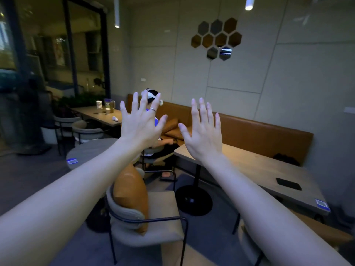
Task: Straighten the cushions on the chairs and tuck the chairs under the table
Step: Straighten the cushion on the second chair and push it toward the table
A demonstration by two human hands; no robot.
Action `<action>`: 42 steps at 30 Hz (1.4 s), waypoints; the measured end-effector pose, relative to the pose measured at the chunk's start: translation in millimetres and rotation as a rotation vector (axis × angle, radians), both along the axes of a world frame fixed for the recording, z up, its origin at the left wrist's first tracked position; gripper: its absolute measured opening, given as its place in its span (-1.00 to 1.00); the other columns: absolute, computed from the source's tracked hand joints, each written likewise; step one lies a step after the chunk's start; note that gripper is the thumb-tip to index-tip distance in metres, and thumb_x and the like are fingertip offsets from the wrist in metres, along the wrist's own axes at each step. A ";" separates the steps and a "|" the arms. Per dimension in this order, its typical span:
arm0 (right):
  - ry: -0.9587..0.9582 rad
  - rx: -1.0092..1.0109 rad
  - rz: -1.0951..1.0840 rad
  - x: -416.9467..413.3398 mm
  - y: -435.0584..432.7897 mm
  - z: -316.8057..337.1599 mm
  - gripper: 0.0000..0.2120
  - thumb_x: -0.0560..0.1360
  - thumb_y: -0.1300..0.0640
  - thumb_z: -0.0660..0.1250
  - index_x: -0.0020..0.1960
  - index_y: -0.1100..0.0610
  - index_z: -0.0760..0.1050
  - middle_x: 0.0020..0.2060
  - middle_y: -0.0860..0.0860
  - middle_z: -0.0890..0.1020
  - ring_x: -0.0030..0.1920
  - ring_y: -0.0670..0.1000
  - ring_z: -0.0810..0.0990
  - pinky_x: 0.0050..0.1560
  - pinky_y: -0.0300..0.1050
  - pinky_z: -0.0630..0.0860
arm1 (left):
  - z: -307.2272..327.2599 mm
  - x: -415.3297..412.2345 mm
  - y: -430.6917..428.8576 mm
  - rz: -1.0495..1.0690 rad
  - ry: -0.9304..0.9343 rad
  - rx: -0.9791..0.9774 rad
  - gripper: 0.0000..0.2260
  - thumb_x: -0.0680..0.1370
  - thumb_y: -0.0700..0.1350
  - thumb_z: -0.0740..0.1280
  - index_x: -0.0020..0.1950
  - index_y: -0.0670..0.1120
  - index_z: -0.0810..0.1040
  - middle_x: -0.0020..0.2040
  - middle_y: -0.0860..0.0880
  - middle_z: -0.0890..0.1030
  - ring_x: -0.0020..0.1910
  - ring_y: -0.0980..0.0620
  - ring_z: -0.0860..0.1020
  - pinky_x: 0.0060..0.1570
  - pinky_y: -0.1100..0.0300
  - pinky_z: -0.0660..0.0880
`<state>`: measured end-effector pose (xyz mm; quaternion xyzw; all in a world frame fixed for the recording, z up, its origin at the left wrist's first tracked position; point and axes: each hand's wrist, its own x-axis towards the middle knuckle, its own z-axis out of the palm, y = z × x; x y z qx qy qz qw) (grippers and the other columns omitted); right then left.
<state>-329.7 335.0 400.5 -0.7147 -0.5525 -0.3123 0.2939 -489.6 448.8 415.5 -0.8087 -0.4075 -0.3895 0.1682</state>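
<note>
Cushion point(130, 196) is leaning upright against the back of the near chair point(163, 223), which is sitting pulled out from the table point(255, 169), w/ a gap between. Looks like nothing's started yet imo. Next move prob needs reaching down to square that cushion, then pushing the chair in. Left hand point(140, 123) and right hand point(203, 131) are hanging out front, arms stretched, fingers spread, holding nothing.

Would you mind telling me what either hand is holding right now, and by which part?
Nothing is held: the left hand and right hand are raised, fingers spread, empty.
</note>
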 end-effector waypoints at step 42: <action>0.788 -1.063 0.157 -74.1 481.7 -426.0 -0.06 0.58 -0.46 0.09 0.73 -0.03 -0.22 0.73 0.10 -0.22 0.70 0.29 -0.15 0.54 0.52 0.01 | -386.1 16.6 490.7 0.067 0.459 -0.990 -0.32 0.59 0.25 0.23 0.64 0.22 0.00 0.68 -0.10 -0.03 0.62 -0.20 -0.03 0.45 -0.38 0.12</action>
